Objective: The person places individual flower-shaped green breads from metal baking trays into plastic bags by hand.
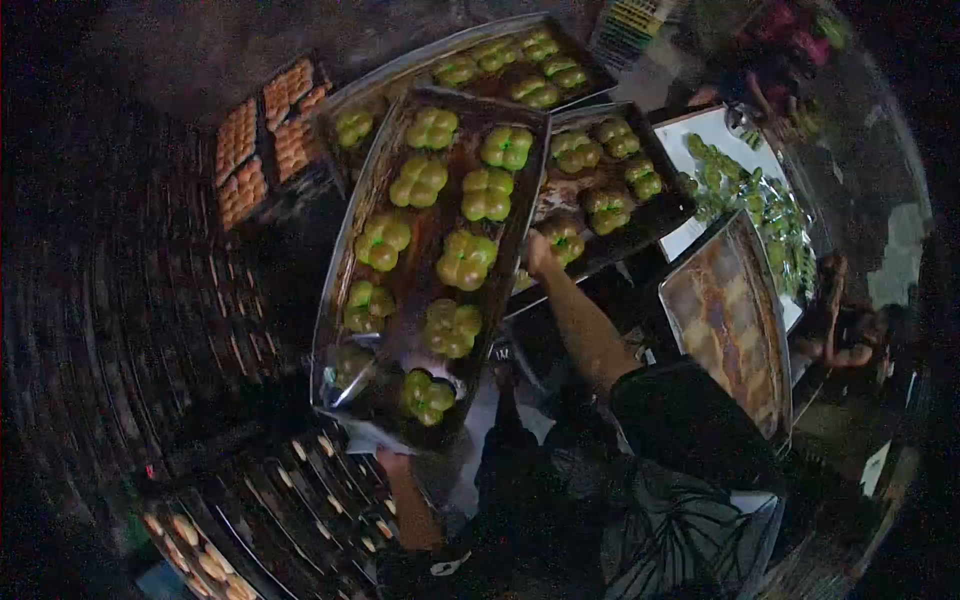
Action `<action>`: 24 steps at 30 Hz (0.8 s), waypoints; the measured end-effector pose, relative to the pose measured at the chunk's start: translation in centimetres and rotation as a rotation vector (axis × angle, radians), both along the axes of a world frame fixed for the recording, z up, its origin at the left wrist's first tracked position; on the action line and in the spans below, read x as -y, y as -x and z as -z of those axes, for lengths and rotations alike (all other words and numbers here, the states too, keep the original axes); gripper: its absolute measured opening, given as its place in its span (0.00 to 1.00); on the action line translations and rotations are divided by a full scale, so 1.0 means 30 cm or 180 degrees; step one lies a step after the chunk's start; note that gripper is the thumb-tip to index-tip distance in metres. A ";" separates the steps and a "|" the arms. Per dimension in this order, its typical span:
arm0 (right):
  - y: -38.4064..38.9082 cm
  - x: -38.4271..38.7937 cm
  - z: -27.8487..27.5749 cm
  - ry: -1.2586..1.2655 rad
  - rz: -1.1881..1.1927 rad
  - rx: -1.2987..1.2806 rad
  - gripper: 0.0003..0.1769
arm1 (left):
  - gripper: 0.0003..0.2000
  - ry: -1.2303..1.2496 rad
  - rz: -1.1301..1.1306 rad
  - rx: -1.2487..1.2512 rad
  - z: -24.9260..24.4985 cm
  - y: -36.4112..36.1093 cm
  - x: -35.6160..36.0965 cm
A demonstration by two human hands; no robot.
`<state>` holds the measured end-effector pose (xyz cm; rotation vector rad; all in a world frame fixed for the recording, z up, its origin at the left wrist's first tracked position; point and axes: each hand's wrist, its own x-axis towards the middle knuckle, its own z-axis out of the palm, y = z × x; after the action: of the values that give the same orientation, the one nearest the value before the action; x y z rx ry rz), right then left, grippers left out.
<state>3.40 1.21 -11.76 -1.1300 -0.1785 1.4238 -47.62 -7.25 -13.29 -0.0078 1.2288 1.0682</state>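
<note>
A long dark baking tray (405,270) is held up in front of me, tilted. It carries two rows of green clover-shaped buns (467,260). My right hand (541,256) grips its right long edge, fingers partly hidden by the rim. Beneath the near short edge, my left hand (394,464) is closed on the tray, with most of its fingers out of sight. In the tray's near left corner lies a shiny, clear-looking piece (350,375) that I cannot make out.
Two more trays of green buns, one at the back (450,75) and one at the right (660,205), lie behind mine. Brown buns (240,140) stand at the far left. Bagged green items (740,185) cover a white table. Racked trays (300,500) stand at lower left; people work at right.
</note>
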 end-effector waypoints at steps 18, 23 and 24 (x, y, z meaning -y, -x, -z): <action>0.076 1.266 -0.804 0.1647 0.3508 0.1279 0.10 | 0.19 -0.1552 0.4222 -0.1330 -0.654 -1.063 -0.313; 0.007 1.686 -0.904 0.1165 0.5009 0.0411 0.06 | 0.18 -0.2155 0.4733 -0.1751 -0.910 -1.476 -0.148; 0.007 1.773 -0.895 0.1156 0.5497 0.0337 0.05 | 0.18 -0.2253 0.4824 -0.1851 -0.945 -1.502 -0.046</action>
<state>3.21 -51.98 15.08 -1.0718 0.8464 -0.1752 -2.55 -5.87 15.05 1.6033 0.8686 0.0412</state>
